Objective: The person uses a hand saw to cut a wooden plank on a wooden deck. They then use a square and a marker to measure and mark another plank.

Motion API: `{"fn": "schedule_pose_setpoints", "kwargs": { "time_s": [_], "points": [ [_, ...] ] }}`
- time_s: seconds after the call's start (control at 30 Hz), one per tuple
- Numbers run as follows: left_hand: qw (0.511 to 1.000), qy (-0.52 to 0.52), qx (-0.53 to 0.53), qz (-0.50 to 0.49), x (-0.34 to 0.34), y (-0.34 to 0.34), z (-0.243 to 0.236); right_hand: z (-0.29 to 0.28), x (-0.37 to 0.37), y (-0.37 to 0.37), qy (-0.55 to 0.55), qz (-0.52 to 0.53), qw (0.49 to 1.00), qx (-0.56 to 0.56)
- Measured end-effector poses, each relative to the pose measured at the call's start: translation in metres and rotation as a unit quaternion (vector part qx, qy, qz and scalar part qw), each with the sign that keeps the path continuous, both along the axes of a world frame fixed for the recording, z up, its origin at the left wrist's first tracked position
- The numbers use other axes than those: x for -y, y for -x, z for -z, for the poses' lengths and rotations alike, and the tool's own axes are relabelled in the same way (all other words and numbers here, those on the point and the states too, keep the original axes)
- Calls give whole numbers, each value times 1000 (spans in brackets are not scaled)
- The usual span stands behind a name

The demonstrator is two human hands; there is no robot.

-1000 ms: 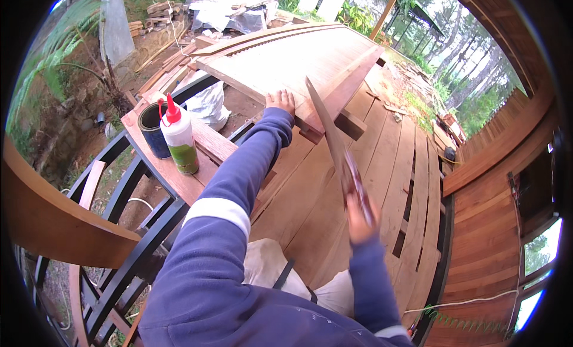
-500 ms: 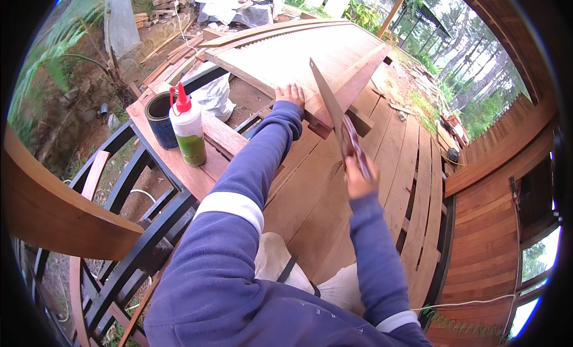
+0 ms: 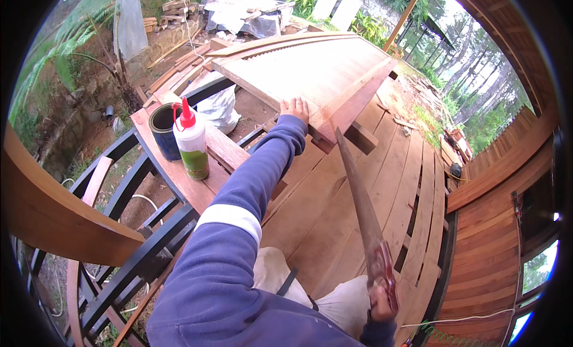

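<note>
My left hand [image 3: 294, 109] lies with fingers stretched on the near end of a pale wooden panel [image 3: 322, 66], just left of its reddish side board [image 3: 352, 113]. My right hand [image 3: 378, 298] is closed around the red-brown wooden handle of a hand saw [image 3: 361, 203]. The saw's long blade points up and forward, its tip at the panel's near corner. Left of my arm, a white glue bottle with a green label and red nozzle [image 3: 193, 153] stands beside a dark blue open can [image 3: 163, 132] on a plank ledge [image 3: 212, 186].
A slatted wooden deck [image 3: 310, 227] with gaps lies below. Black metal framing [image 3: 119, 183] and a curved timber [image 3: 77, 215] are at the left, a wooden wall [image 3: 480, 257] with a cable at the right. A white sack [image 3: 212, 115], lumber piles and trees stand beyond.
My right hand has drawn the saw back and down toward me, its tip moving from over the panel to the near corner. My left hand stays on the panel.
</note>
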State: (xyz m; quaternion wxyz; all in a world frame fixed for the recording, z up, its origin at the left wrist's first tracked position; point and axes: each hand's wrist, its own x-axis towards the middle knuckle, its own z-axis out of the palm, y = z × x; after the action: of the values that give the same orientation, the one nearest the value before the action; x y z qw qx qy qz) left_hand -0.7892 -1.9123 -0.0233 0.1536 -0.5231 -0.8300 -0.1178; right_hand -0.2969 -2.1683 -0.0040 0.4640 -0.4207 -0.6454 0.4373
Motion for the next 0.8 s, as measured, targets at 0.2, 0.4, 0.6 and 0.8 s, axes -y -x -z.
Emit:
{"fn": "schedule_pose_setpoints", "kwargs": {
  "time_s": [0.2, 0.4, 0.6, 0.8],
  "points": [
    [1000, 12, -11, 1, -1, -8, -7, -8, -4, 21, -30, 24, 998, -40],
    [998, 70, 1, 1, 5, -8, -12, -3, -22, 54, -33, 12, 999, 32],
    [999, 23, -31, 2, 10, -18, -11, 3, -4, 20, -73, 13, 994, 77],
    [999, 38, -16, -3, 0, -21, -12, -10, -28, 18, 7, 69, 997, 40]
  ]
}}
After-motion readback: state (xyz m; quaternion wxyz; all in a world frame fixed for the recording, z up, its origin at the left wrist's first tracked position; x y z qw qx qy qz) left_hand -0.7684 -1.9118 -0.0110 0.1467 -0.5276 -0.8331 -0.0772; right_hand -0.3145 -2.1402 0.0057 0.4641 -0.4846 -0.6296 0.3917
